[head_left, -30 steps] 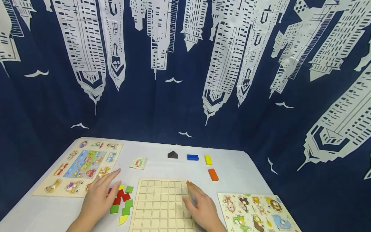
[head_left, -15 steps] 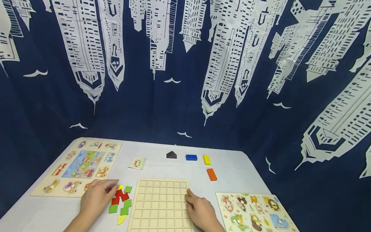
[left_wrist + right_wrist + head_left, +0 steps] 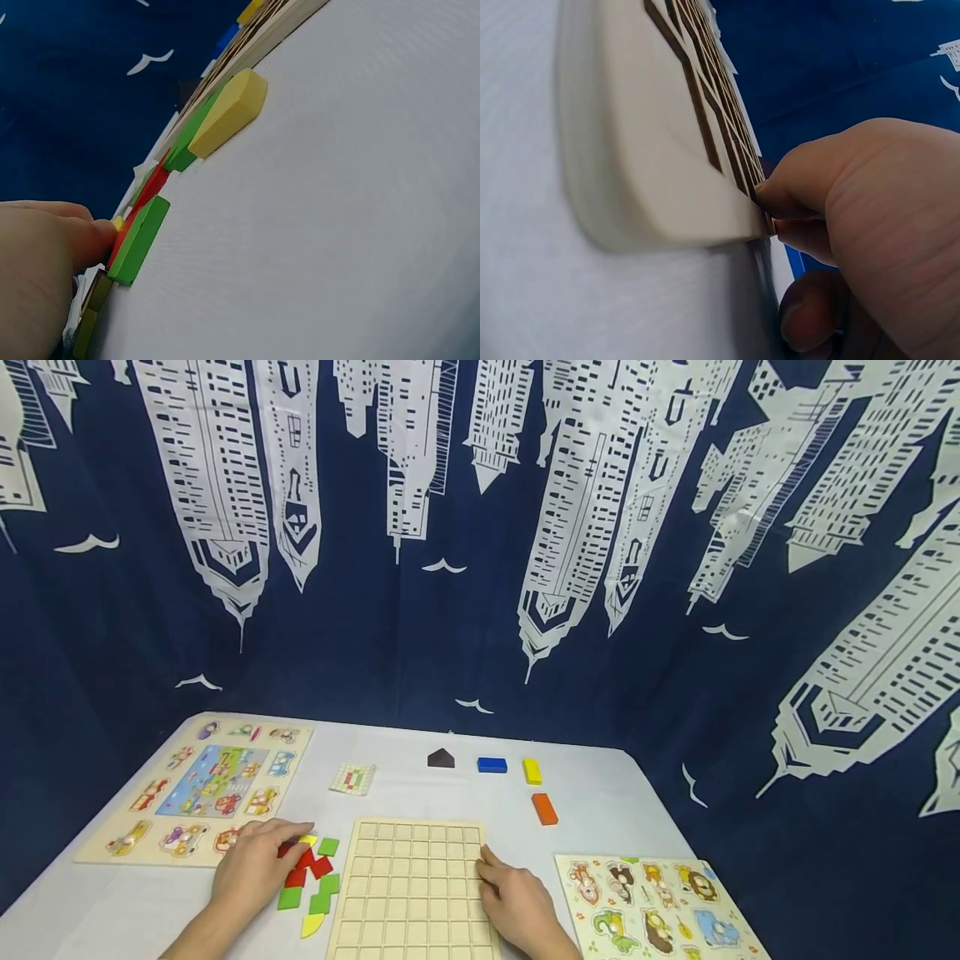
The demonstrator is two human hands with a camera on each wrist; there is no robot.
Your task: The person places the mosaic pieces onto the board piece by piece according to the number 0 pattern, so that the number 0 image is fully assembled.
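**Both hands at the grid board**

Wooden grid board [image 3: 415, 891] lies flat on the white table [image 3: 420, 789], near edge, centre. Right hand [image 3: 516, 906] grips its right edge, fingers curled round the rim [image 3: 705, 180]. Left hand [image 3: 251, 870] rests on the cluster of red, green and yellow pieces [image 3: 313, 881] just left of the board, fingertips bent onto a red piece; a firm grasp cannot be confirmed. Picture puzzles lie at far left [image 3: 197, 789] and near right [image 3: 652, 906].

On the table [image 3: 600, 802], the grid board [image 3: 412, 889] lies between 2 picture puzzles [image 3: 195, 789] [image 3: 652, 906], loose tiles [image 3: 311, 877] just left of it, 4 blocks [image 3: 491, 768] and a small card [image 3: 352, 778] behind it.
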